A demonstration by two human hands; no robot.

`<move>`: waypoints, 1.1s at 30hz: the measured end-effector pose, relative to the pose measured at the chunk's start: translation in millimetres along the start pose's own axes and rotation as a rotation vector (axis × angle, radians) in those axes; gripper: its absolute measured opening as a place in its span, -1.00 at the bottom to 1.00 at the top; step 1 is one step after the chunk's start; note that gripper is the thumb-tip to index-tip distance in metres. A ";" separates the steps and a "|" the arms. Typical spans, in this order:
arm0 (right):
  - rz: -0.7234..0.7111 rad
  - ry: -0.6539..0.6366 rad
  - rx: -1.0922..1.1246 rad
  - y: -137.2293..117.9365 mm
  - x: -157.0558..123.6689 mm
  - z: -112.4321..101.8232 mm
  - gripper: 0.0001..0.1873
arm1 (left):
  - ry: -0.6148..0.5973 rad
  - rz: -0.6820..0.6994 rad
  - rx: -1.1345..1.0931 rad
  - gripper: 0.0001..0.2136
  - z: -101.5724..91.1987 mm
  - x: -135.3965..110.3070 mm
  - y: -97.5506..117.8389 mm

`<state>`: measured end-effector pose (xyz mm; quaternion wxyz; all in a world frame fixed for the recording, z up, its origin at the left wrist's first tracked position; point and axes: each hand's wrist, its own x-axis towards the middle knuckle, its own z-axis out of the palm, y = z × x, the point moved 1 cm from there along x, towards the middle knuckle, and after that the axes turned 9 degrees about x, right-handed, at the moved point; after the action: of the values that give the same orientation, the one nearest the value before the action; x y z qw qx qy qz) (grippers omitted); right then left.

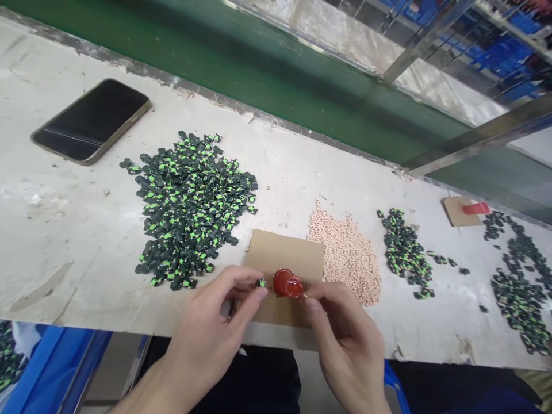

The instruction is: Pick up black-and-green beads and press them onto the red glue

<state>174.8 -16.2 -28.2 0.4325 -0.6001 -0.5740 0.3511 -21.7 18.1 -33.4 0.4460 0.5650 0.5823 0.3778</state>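
Between thumb and index finger, my left hand (215,313) pinches a small black-and-green piece (261,283). It is held just left of a small red cup-like container (288,283) with a glossy red surface, standing on a cardboard square (287,253). My right hand (345,339) is pinched at the container's right side; a tiny pale bead seems to show at its fingertips, too small to be sure. To the left lies a large pile of black-and-green pieces (194,207). A spread of small pinkish-beige beads (345,250) lies beyond my right hand.
A phone (90,121) lies at the back left of the worktable (284,172). More black-and-green pieces (405,247) sit to the right. Farther right is another cardboard piece (457,213) with a red object (476,208). A green strip (259,75) runs behind; a blue bin (56,368) stands below left.
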 end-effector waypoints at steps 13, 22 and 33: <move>0.325 -0.064 0.775 -18.7 -5.7 -7.1 -0.92 | -0.308 -0.192 -0.411 -0.80 20.1 1.9 36.1; 0.298 0.047 0.705 -24.8 -6.9 -4.8 -0.91 | -0.329 -0.225 -0.396 -0.81 21.4 0.1 39.2; 0.177 -0.053 0.409 -34.9 2.4 -12.1 -0.82 | -0.290 -0.201 -0.330 -0.82 18.0 1.5 42.2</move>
<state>172.7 -16.4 8.8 0.4975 -0.5386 -0.4470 0.5125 8.9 21.6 0.5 0.6465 0.4721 0.4959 0.3366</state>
